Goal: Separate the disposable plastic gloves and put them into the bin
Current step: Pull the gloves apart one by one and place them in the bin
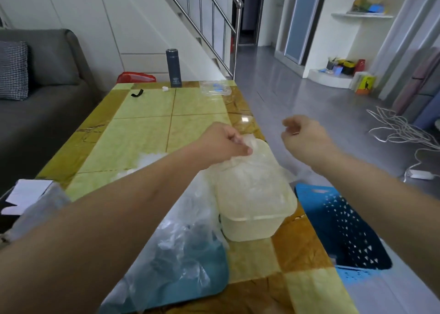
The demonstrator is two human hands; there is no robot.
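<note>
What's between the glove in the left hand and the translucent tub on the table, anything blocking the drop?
Nothing visible. The left hand pinches the glove right over the far rim of the translucent tub, whose open top already holds crumpled film. The right hand is off to the side, clear of it.

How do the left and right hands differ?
The left hand pinches a clear glove over the pale tub; whether the right hand, fingers curled, holds anything is unclear. The left hand is above the table, the right hand beyond its edge, over the floor. Both are bare.
</note>
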